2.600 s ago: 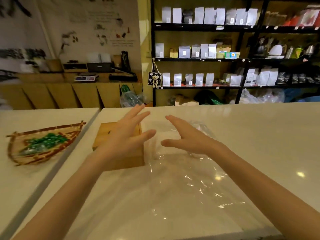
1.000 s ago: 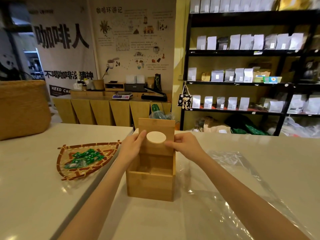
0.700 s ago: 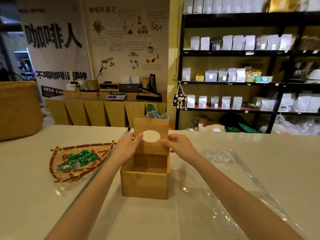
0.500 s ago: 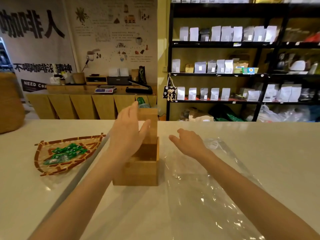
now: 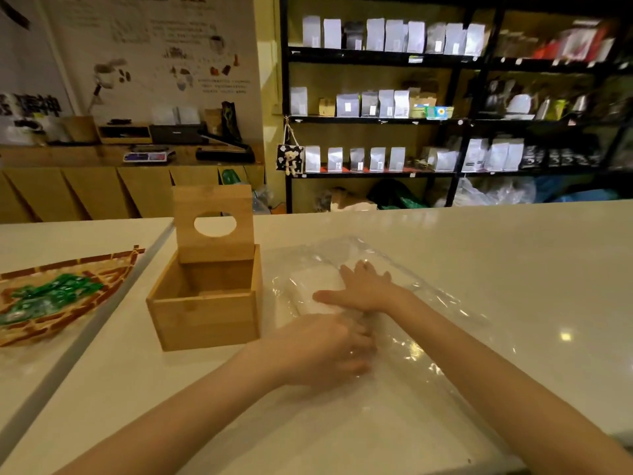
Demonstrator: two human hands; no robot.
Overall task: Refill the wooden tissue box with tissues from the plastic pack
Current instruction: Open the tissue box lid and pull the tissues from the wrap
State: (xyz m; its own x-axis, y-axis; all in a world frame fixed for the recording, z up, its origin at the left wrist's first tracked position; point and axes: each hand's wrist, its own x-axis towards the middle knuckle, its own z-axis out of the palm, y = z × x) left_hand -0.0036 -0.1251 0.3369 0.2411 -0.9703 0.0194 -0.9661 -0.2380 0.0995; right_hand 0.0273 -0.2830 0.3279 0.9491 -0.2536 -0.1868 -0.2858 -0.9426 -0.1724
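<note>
The wooden tissue box (image 5: 205,317) stands on the white counter with its lid (image 5: 214,224) tipped upright at the back; the inside looks empty. Right of it lies the clear plastic pack (image 5: 428,320), with a white stack of tissues (image 5: 315,282) in its far end. My right hand (image 5: 366,289) lies flat on the tissues, fingers spread; whether it is inside or on top of the plastic I cannot tell. My left hand (image 5: 325,347) is at the near edge of the stack, fingers curled into the plastic pack.
A woven tray (image 5: 85,265) with green packets sits on the adjoining counter to the left, past a seam between the two tops. Behind the counter are black shelves (image 5: 376,120) of pouches and a wooden sideboard (image 5: 102,186).
Both hands let go of the lid, which now stands upright on its own. They moved right onto the plastic pack, and my view dipped down toward the counter.
</note>
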